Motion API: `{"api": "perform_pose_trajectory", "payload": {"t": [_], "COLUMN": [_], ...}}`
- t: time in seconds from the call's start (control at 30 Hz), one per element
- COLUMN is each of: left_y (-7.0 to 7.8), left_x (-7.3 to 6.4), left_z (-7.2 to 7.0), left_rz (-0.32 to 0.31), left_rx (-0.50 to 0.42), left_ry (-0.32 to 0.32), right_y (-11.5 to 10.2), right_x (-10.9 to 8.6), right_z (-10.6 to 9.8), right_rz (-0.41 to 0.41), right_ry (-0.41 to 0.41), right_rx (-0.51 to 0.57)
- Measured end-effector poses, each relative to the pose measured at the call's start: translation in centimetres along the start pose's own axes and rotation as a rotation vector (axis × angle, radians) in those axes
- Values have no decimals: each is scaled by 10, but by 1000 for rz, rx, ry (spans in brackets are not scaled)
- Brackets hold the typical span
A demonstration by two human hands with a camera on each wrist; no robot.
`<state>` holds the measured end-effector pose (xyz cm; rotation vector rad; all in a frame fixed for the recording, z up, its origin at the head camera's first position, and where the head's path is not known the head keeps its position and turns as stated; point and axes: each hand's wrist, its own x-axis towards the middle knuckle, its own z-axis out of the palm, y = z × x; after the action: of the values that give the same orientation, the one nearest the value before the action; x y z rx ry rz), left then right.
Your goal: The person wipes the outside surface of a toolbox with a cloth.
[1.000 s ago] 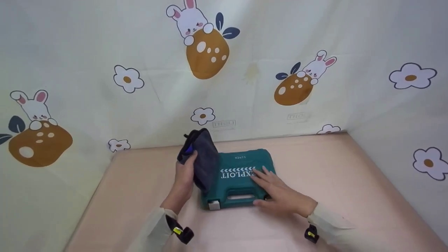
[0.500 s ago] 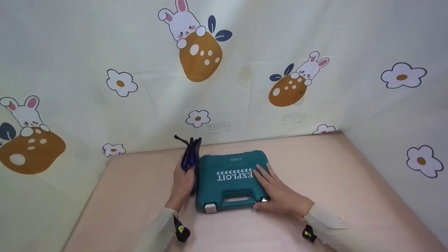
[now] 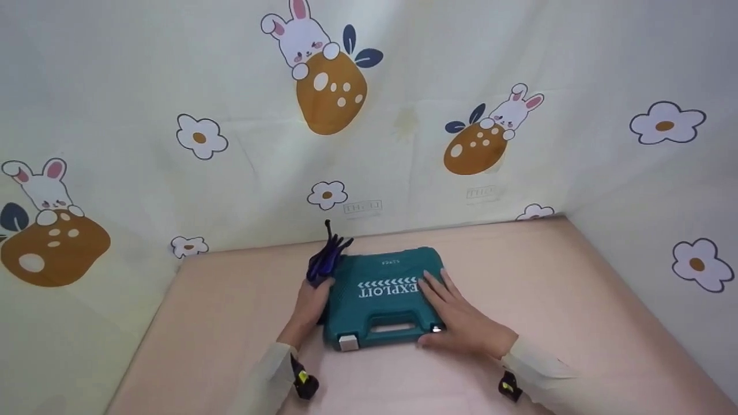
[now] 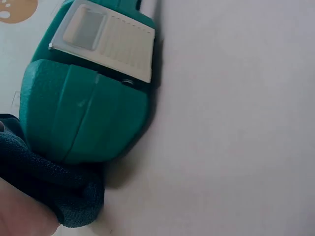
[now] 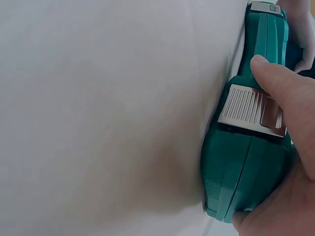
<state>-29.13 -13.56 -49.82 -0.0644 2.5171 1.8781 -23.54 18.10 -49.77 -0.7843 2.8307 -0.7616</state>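
Note:
A green plastic carrying case [image 3: 383,305], lettered EXPLOIT, lies flat with its handle toward me. My left hand [image 3: 311,302] grips a bunched dark blue cloth [image 3: 327,262] against the case's left side. Up close in the left wrist view, the fuzzy cloth [image 4: 74,191] touches the case's corner below a pale latch [image 4: 106,42]. My right hand [image 3: 461,317] rests across the lid's right part, fingers spread. In the right wrist view its thumb [image 5: 275,78] touches the case's front between the metal latch [image 5: 251,110] and the handle. The left fingertips are hidden behind the cloth.
The case lies on a table with a pale pink cover [image 3: 230,323]. Behind and on both sides hangs a white curtain [image 3: 403,150] printed with rabbits, fruit and flowers. A black camera strap [image 3: 304,377] circles the left wrist; another [image 3: 509,387] is on the right.
My left hand has brought the cloth down from over the lid's left part to the case's left side, then slightly rightward and down. The right hand stays on the case.

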Motion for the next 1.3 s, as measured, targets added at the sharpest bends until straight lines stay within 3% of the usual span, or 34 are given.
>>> {"api": "perform_pose_trajectory", "payload": {"t": [0.23,0.57,1.0,1.3], "left_y": [1,5,8,7], "left_x": [-11,-35,-72,-84], "left_z": [-2,-2,-5,-4], "left_rz": [-70,-65,-160,-200], "left_rx": [-17,-8,-60,-19], "left_ry": [-15,-37,-110,-78], "right_y": [1,-2,-1,0], "right_x": [0,0,0,0], "right_z": [3,1,2,4], "right_rz": [-7,0,1,-43], "right_ry": [12,35,35,49], "right_rx": [-6,-15,-13,-36]}}
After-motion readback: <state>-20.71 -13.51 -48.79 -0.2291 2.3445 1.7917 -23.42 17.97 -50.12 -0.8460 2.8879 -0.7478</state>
